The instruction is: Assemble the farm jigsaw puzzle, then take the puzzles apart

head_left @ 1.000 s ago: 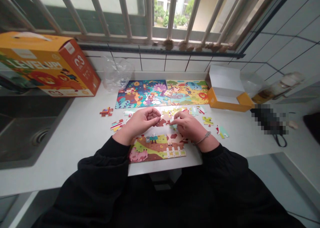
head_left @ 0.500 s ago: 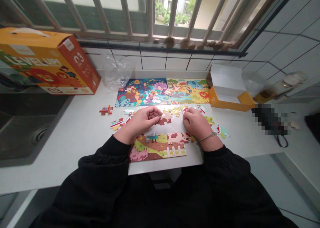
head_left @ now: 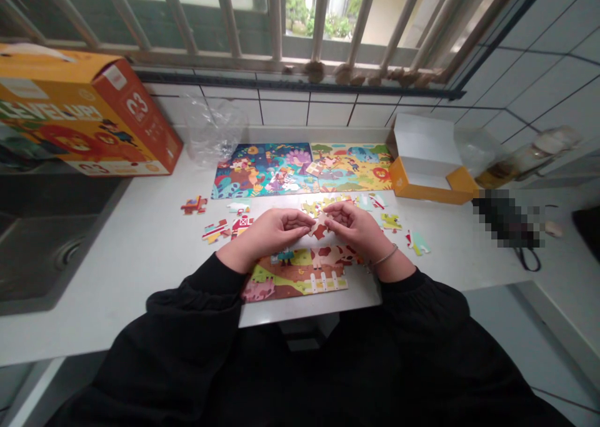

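A brown and white puzzle piece (head_left: 319, 230) is held between my two hands. The fingertips of my left hand (head_left: 284, 230) pinch its left side, and my right hand (head_left: 356, 227) grips it from the right. Just below lies a partly joined farm puzzle (head_left: 295, 276) with a cow, a pink pig and a white fence. Loose yellow-green pieces (head_left: 309, 207) lie behind my fingers. A red barn piece (head_left: 242, 224) sits beside my left hand, partly covered by it.
Two joined puzzles, one blue (head_left: 262, 170) and one yellow (head_left: 356, 167), lie at the back. An orange box (head_left: 434, 186) stands open on the right. Further left are crumpled clear plastic (head_left: 213, 133), a large orange box (head_left: 135, 120) and a sink (head_left: 60, 246).
My right hand has moved left to meet my left hand at the brown and white piece. My left hand has shifted slightly right with the piece. The view has tilted slightly.
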Demonstrator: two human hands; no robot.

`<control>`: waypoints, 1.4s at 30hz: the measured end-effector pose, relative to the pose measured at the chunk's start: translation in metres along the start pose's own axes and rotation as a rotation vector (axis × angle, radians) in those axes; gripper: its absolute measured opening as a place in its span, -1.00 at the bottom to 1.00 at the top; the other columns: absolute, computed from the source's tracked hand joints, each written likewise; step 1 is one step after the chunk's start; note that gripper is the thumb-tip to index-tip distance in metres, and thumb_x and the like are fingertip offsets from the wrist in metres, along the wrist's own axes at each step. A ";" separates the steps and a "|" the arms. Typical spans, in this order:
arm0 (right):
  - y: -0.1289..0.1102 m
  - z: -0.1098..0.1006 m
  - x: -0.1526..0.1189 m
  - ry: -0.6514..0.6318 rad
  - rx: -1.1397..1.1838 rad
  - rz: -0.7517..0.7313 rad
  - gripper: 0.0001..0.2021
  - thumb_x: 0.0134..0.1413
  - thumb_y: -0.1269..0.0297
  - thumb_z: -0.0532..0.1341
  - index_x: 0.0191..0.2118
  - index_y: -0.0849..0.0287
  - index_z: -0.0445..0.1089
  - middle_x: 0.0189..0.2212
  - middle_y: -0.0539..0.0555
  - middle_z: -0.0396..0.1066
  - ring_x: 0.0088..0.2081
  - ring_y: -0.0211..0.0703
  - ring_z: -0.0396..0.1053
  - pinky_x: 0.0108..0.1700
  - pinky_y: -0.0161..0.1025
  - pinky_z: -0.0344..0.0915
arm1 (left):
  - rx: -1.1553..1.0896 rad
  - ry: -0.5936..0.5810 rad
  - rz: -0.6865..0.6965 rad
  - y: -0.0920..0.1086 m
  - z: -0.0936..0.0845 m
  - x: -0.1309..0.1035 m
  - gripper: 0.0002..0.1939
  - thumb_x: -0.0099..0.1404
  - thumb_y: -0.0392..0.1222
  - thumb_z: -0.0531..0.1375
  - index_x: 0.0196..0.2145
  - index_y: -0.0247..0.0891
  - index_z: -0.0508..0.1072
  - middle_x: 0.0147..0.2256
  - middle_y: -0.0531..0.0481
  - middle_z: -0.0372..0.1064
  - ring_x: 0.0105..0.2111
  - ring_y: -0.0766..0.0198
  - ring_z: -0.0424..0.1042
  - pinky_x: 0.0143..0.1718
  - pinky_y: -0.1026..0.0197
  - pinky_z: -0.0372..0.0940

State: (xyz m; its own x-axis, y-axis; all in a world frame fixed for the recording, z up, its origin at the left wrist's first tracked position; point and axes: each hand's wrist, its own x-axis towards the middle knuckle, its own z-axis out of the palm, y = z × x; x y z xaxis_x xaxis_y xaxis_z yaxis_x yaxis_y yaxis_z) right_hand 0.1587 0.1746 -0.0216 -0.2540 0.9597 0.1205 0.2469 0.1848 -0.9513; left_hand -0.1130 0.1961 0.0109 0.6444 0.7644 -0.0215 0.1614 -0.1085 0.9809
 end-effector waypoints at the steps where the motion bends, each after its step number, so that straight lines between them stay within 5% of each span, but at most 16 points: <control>1: 0.000 0.000 0.000 0.009 -0.002 -0.002 -0.63 0.34 -0.01 0.43 0.11 0.06 0.55 -0.08 0.14 0.68 -0.11 0.01 0.67 -0.05 -0.06 0.61 | 0.023 -0.004 0.003 0.001 0.000 0.000 -0.71 0.46 -0.06 0.35 0.02 -0.27 0.67 -0.07 -0.17 0.73 -0.14 0.13 0.69 -0.10 0.14 0.54; 7: -0.006 0.000 0.002 0.037 -0.201 -0.054 -0.70 0.41 0.08 0.36 0.12 0.09 0.64 -0.07 0.15 0.70 -0.18 -0.01 0.62 -0.06 -0.06 0.56 | 0.139 0.038 0.004 -0.001 -0.001 -0.001 -0.74 0.46 -0.05 0.33 -0.06 -0.26 0.68 -0.17 -0.11 0.71 -0.22 0.19 0.65 -0.22 0.21 0.46; 13: -0.009 0.002 0.004 0.031 -0.312 -0.200 -0.78 0.47 0.19 0.30 0.07 0.03 0.69 -0.02 0.15 0.69 0.01 0.03 0.63 0.10 -0.02 0.52 | 0.091 0.066 -0.050 -0.005 0.000 0.001 -0.76 0.39 -0.05 0.40 -0.13 -0.22 0.54 -0.35 -0.01 0.65 -0.39 0.25 0.59 -0.40 0.30 0.31; 22: -0.013 0.015 0.003 -0.004 -0.358 -0.208 -0.82 0.45 0.24 0.34 0.03 0.05 0.68 -0.08 0.14 0.68 -0.12 -0.03 0.62 -0.02 -0.10 0.52 | 0.260 0.038 -0.042 -0.004 -0.002 -0.001 -0.77 0.37 -0.12 0.41 -0.06 -0.22 0.61 -0.28 -0.02 0.69 -0.30 0.17 0.68 -0.25 0.20 0.47; 30: -0.015 0.012 0.000 -0.001 -0.142 0.019 -0.71 0.37 0.03 0.40 0.01 0.12 0.62 -0.32 0.07 0.66 -0.35 -0.10 0.60 -0.24 -0.16 0.53 | 0.335 0.129 0.000 -0.001 -0.004 -0.001 -0.76 0.46 -0.08 0.34 -0.01 -0.21 0.68 -0.19 -0.05 0.69 -0.26 0.19 0.62 -0.23 0.18 0.45; 36: -0.011 0.014 0.003 -0.033 0.094 0.059 -0.52 0.24 -0.20 0.50 0.00 0.09 0.56 -0.23 0.10 0.67 -0.28 -0.07 0.64 -0.19 -0.11 0.61 | 0.137 0.006 -0.003 -0.007 -0.002 0.000 -0.52 0.38 -0.09 0.41 0.22 -0.19 0.57 -0.30 0.03 0.64 -0.32 0.22 0.60 -0.28 0.21 0.42; 42: -0.010 0.013 0.002 0.051 0.188 0.071 -0.43 0.30 -0.36 0.39 0.00 0.08 0.51 -0.23 0.10 0.63 -0.26 -0.09 0.62 -0.15 -0.10 0.63 | -0.122 0.058 -0.092 -0.007 0.002 0.003 -0.71 0.27 -0.17 0.44 -0.09 -0.22 0.54 -0.28 -0.04 0.67 -0.28 0.18 0.67 -0.26 0.21 0.44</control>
State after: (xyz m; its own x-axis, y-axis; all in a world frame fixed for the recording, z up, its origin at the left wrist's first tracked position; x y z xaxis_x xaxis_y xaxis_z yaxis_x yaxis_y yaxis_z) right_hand 0.1438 0.1722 -0.0152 -0.1934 0.9793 0.0605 0.0820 0.0776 -0.9936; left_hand -0.1105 0.1981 0.0035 0.5859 0.8036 -0.1047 0.1233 0.0393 0.9916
